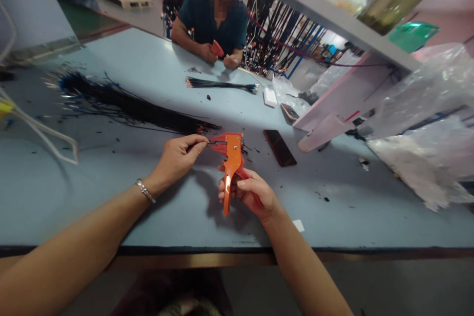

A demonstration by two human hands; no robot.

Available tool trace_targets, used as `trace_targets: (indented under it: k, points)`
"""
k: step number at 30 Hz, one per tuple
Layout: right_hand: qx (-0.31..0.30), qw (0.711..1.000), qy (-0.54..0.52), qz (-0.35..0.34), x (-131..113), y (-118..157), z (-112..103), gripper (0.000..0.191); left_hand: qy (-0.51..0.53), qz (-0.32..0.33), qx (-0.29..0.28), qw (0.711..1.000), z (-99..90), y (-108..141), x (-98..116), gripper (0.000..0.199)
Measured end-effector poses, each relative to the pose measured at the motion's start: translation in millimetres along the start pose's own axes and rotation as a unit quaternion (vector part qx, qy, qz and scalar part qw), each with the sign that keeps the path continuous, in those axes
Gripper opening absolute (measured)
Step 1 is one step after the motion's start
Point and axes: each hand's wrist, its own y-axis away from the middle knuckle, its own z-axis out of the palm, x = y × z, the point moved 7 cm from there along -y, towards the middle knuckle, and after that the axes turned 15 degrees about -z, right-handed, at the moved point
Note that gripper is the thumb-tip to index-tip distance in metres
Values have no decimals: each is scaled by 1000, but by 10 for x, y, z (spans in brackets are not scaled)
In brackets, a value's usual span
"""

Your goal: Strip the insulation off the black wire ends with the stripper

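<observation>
My right hand (255,192) is wrapped round the handles of an orange and red wire stripper (233,150), held upright over the table with its jaws facing left. My left hand (183,158) pinches a thin black wire (212,143), whose end reaches into the stripper's jaws. Whether the jaws are clamped on the wire I cannot tell. Just beyond both hands lies a long bundle of black wires (144,111), with blue and bare ends at the far left.
Across the table (118,212) a co-worker (211,19) holds a red tool. A smaller wire bundle (222,85), a white box (269,97) and a dark phone (280,148) lie on the tabletop. Plastic bags (425,158) and a shelf (333,15) stand at right. Small black scraps are scattered about.
</observation>
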Motion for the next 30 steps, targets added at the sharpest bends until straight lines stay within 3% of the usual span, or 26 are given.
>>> trace_targets:
  k: [13,30]
  points:
    - [21,1000,-5,7,12,-2,0,45,5,-8,13,1000,-30,-19,-42,27]
    - [3,1000,4,2,10,-10,15,47,11,10,-25,1000,23,1,-17,28]
